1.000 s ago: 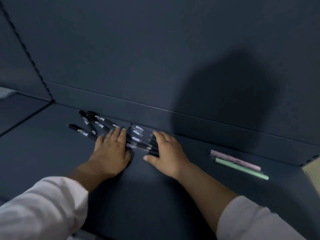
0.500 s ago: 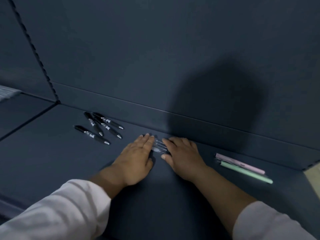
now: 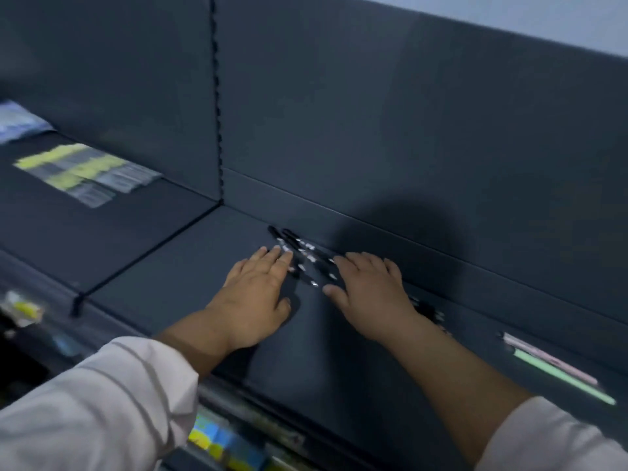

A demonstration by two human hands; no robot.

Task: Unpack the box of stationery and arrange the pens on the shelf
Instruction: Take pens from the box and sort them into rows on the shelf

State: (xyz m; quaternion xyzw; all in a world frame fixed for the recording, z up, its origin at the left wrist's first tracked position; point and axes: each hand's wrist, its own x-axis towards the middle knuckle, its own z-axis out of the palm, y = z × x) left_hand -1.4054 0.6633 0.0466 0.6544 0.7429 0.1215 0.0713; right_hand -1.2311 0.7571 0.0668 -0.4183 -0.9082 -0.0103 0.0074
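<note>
Hands shifted to black pens [image 3: 303, 258] — axes diagonal, tips near-right; left hand [image 3: 258, 294], right hand [image 3: 370, 290] flat, gripping nothing.

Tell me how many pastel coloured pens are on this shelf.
2. A pink pen and a green pen lie side by side at the right end of the shelf, the pink one behind the green. Blur could hide others.
</note>
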